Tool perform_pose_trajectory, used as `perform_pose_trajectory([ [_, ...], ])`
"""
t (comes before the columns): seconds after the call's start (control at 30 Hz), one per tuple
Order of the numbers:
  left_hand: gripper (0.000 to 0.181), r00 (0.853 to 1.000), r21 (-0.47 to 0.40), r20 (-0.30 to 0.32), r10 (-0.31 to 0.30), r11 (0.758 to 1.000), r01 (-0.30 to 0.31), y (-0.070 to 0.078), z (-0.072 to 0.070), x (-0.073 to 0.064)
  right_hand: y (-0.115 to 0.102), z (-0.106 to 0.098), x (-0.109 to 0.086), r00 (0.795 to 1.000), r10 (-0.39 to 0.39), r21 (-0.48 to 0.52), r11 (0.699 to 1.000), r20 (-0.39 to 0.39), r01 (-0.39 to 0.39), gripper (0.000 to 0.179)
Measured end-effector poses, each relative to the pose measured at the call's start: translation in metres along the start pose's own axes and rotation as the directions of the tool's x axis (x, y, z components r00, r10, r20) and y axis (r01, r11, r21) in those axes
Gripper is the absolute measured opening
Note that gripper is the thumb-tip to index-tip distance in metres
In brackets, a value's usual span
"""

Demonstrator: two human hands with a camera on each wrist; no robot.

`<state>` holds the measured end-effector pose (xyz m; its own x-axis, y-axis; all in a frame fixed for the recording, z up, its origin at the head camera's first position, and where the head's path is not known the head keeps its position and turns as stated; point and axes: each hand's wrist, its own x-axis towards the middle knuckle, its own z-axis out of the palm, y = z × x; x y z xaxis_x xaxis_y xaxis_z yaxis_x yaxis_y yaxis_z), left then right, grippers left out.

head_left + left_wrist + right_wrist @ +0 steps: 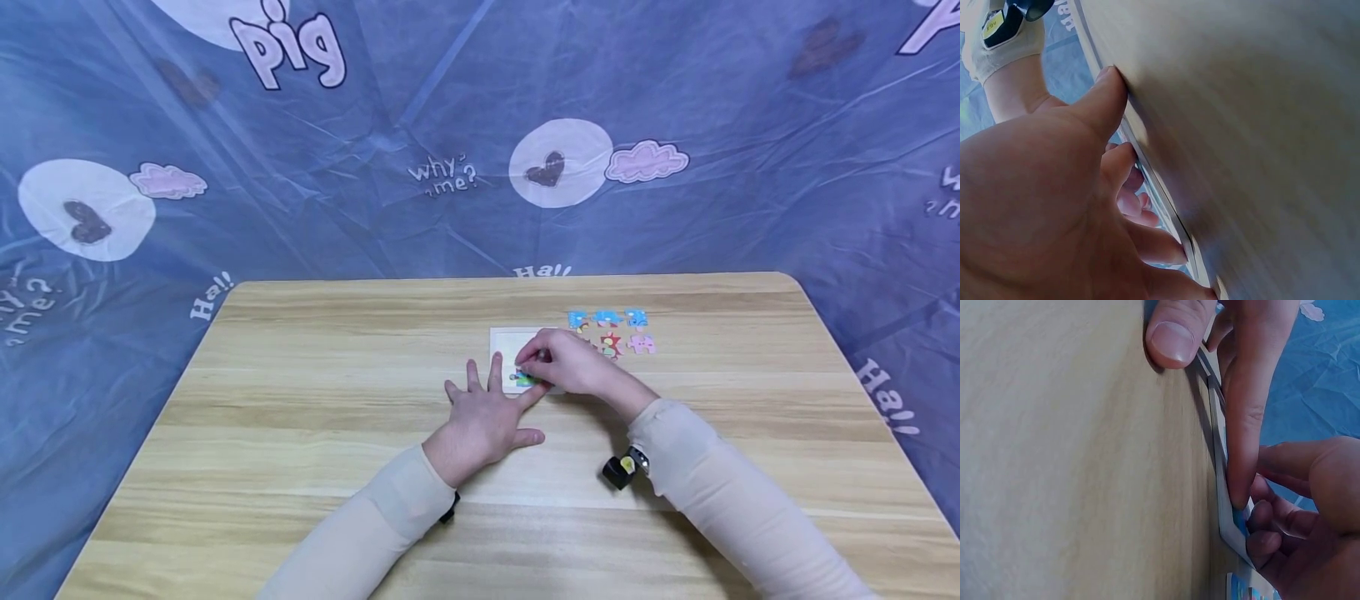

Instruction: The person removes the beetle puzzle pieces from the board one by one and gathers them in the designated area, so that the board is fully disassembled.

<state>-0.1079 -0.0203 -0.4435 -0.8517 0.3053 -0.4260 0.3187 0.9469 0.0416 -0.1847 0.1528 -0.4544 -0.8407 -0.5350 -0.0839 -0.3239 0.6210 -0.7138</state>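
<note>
A shallow white puzzle tray [498,335] lies flat in the middle of the table. My left hand [480,419] is spread with straight fingers, its fingertips resting along the tray's left and near rim. In the right wrist view, one straight left finger [1246,444] reaches over the rim into the tray. Over the tray, my right hand [568,364] has its thumb and fingertips pinched together at a small green and blue puzzle piece [522,378]. The fingers hide part of that piece and much of the tray.
Loose jigsaw pieces lie right of the tray: blue ones [636,317] at the back, a red one [611,345] and a pink one [642,343] closer in. A blue printed cloth [375,217] hangs behind the wooden table [337,350]. Black wrist cameras [618,472] sit under both forearms.
</note>
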Motion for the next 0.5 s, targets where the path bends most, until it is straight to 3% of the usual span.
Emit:
perform_pose_trajectory([
  [0.5, 0.072, 1.0, 0.003, 0.008, 0.0, 1.0, 0.0, 0.0003, -0.0009, -0.0012, -0.0076, 0.0035, 0.0015, 1.0, -0.024, -0.124, 0.992, -0.002, 0.023, 0.011],
])
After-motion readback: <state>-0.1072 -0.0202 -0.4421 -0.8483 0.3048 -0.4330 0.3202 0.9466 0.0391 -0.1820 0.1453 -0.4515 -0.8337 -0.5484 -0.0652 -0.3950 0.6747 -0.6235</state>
